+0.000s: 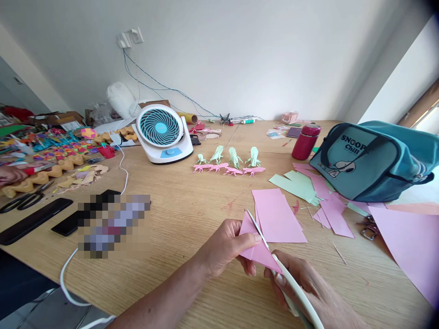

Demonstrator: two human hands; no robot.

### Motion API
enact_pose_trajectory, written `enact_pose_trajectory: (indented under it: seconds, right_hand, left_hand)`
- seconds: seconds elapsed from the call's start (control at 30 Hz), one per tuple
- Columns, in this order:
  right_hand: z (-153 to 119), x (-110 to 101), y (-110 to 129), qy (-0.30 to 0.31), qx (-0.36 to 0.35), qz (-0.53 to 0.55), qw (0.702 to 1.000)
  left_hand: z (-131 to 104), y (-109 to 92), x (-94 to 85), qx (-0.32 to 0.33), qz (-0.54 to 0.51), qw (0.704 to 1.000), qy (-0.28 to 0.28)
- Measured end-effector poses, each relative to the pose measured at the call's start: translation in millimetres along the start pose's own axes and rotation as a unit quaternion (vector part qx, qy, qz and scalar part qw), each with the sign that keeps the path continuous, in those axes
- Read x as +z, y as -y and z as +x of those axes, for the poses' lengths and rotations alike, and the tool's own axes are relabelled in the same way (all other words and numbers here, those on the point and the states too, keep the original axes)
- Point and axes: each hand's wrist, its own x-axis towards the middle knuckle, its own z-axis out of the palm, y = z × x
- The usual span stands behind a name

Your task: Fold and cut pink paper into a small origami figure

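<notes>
My left hand (229, 244) pinches a folded piece of pink paper (252, 251), thumb on top. White-handled scissors (291, 281) are in my right hand (305, 285), their blades lying along the upper right edge of the folded piece. Behind my hands, larger pink sheets (277, 214) lie flat on the wooden table (164, 256). Farther back stands a row of folded green paper figures (235, 157), with pink paper figures (233, 171) in front of them.
A white fan (164, 132) stands at back left, a red flask (306, 141) and a teal bag (363, 160) at right. Green and pink offcuts (334, 214) lie by the bag. Black scissors (25, 201) are at far left, near another person's hand (10, 175).
</notes>
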Motion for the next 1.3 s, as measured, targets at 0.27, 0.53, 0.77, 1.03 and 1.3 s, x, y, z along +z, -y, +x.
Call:
enact_pose_trajectory:
  seconds: [0.27, 0.53, 0.77, 1.03, 1.3]
  right_hand:
    - [0.5, 0.3, -3.4, -0.009, -0.004, 0.022, 1.000]
    - [3.5, 1.0, -9.7, -0.007, -0.023, 0.041, 0.999]
    - [2.9, 1.0, -8.7, -0.014, -0.018, 0.048, 0.999]
    - [3.4, 0.8, -7.2, -0.023, -0.020, 0.056, 0.998]
    - [3.2, 1.0, -4.7, -0.023, -0.024, 0.050, 0.998]
  left_hand:
    - [-0.2, 1.7, -1.9, -0.003, 0.003, 1.000, -0.008]
    - [-0.5, -2.1, -1.1, 0.004, 0.006, 1.000, -0.001]
    - [-1.1, -2.3, -0.8, 0.006, 0.001, 1.000, -0.001]
    - [-0.1, -1.2, -2.1, 0.007, -0.002, 1.000, 0.001]
    - [-1.9, -1.6, -0.9, 0.016, -0.001, 1.000, 0.018]
